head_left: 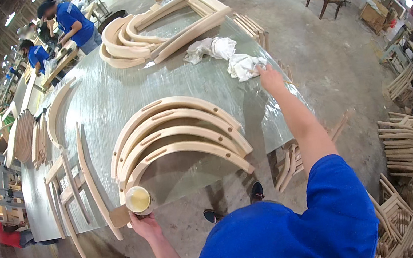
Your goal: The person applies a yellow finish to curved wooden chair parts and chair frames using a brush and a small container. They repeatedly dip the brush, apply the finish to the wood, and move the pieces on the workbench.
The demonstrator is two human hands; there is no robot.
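A small round open tub of pale yellow paste (137,199) sat gripped in the left hand (145,224) at the table's near edge (182,179), just below four curved pale wooden chair rails (177,133). The right hand (269,77), stretched far, pressed its fingers (261,69) onto a crumpled white rag (244,65); leaning that far could likely tip the tub.

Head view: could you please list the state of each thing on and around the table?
Left hand: gripping the cup.
Cup: upright, open, at the table edge.
Right hand: stretched out, touching a rag.
Rags: crumpled, lying loose.
Curved rails: four, flat, nested side by side.
Table: covered in clear film.
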